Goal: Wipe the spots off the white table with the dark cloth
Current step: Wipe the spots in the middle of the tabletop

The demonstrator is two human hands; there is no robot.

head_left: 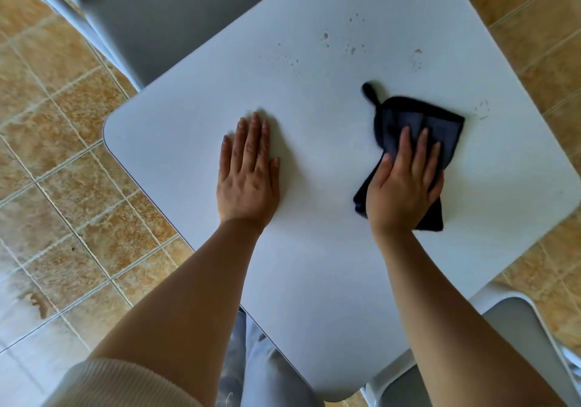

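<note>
several small brownish spots (pixel 325 36) are scattered over the far half of the white square tabletop with rounded corners (pixel 314 265). a fainter smear (pixel 482 109) lies just beside the far right corner of the cloth. the near half of the tabletop shows no marks. judgement: the task is partly done at most, and the far cluster is not yet wiped.

the dark navy fabric cloth with a hanging loop (pixel 418 124) lies flat on the right part of the tabletop. the right hand (pixel 405 190) presses on it from above, fingers straight and spread, not curled round it. the left hand (pixel 248 174) rests palm down on bare tabletop, fingers extended, holding nothing, well apart from the cloth.

surroundings: tan tiled floor with pale grout lines (pixel 63 155); one grey chair (pixel 163 14) at the far left edge; a second grey-seated chair with a white frame (pixel 515 328) at the near right edge.
</note>
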